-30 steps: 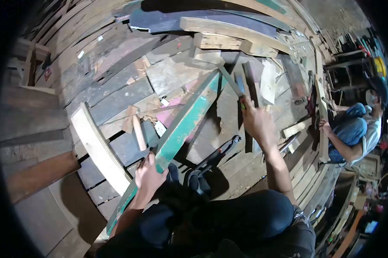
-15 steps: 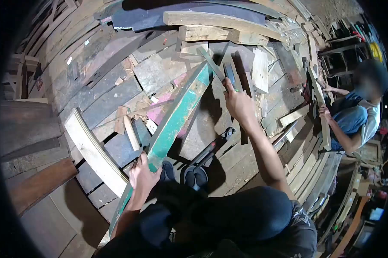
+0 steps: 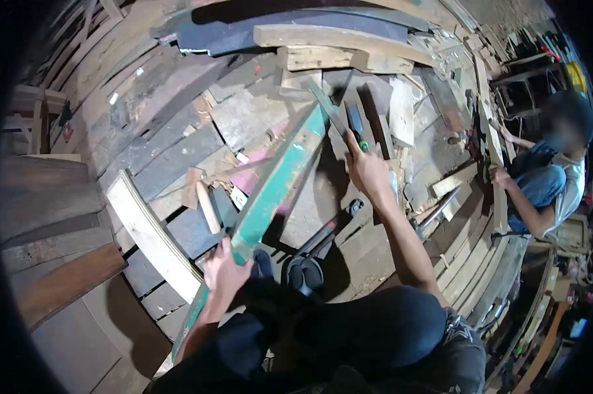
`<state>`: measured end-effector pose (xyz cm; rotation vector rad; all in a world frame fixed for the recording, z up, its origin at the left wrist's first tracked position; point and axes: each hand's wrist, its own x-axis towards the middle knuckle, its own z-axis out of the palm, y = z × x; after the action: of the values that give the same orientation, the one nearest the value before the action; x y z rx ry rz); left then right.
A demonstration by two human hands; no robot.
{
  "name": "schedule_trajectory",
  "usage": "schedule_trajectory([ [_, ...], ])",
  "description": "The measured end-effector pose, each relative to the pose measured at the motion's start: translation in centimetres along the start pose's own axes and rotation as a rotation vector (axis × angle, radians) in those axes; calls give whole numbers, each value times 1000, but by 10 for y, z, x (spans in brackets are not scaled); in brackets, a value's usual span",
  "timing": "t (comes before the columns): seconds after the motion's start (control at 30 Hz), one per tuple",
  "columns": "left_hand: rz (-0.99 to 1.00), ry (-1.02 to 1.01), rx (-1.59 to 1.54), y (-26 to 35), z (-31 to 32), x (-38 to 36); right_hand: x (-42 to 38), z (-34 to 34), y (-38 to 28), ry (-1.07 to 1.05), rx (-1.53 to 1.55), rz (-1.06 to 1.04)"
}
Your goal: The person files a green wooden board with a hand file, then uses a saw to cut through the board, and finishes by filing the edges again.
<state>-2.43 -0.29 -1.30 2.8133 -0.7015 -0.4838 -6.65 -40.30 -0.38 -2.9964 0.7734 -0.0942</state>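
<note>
A long wooden beam with worn green paint (image 3: 280,176) slants up from my lap across the middle of the view. My left hand (image 3: 225,270) is wrapped round its lower part. My right hand (image 3: 368,172) grips the handle of a long flat metal tool (image 3: 329,108), whose far part lies by the beam's upper end. Just beyond my right hand is a chisel-like tool with a dark blade and a green-ringed handle (image 3: 355,119). Long-handled pincers (image 3: 332,226) rest on the floor between the beam and my right forearm.
A curved white moulding (image 3: 153,233) lies at the left. Thick wooden pieces (image 3: 336,39) are stacked at the far side. A brown board (image 3: 69,282) is at the lower left. At the right a crouching person (image 3: 539,184) holds a long plank (image 3: 495,164).
The whole view has shifted slightly, so most things sit a little further right and lower. My right hand's grip on the metal tool and my left hand's grip on the beam remain.
</note>
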Motion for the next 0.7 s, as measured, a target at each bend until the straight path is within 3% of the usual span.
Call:
schedule_trajectory([
  [0.07,5,21,-56,0,0,0,-19,-41,-15,-171,22,72],
  [0.17,-4,27,-73,-1,2,1,-53,-70,-28,-265,-48,72],
  [0.37,-20,-6,-42,1,3,1,-16,-11,-17,-139,-6,12],
  [0.57,-5,7,-52,-2,3,0,-42,-74,-34,-261,-44,24],
  [0.7,16,47,-28,-3,8,0,-57,-58,-22,-200,-20,13],
])
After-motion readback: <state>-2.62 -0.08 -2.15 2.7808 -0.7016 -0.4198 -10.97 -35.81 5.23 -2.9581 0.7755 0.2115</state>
